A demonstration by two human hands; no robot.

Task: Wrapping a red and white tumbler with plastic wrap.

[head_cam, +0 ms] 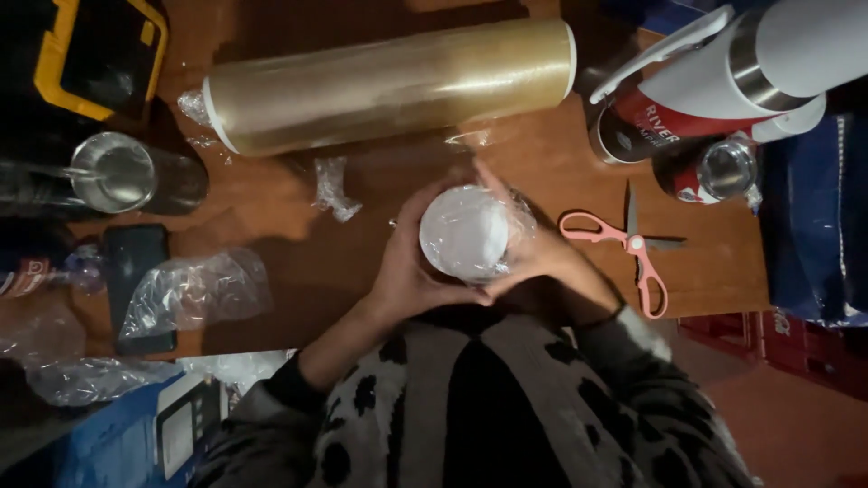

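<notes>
Both my hands wrap around a round white container (464, 231) covered in clear plastic film, held just above the brown wooden table (298, 262). My left hand (409, 267) cups its left side with fingers curled up toward the top. My right hand (533, 248) presses the film against its right side, fingertips reaching over the far edge. A large roll of clear wrap (389, 86) lies across the table behind the container.
Pink-handled scissors (628, 246) lie to the right. Crumpled film scraps (194, 289) and a dark phone (136, 285) sit at left beside a metal cup (113, 172). White and steel bottles (723, 81) and a can crowd the far right corner. A blue box (136, 434) sits near left.
</notes>
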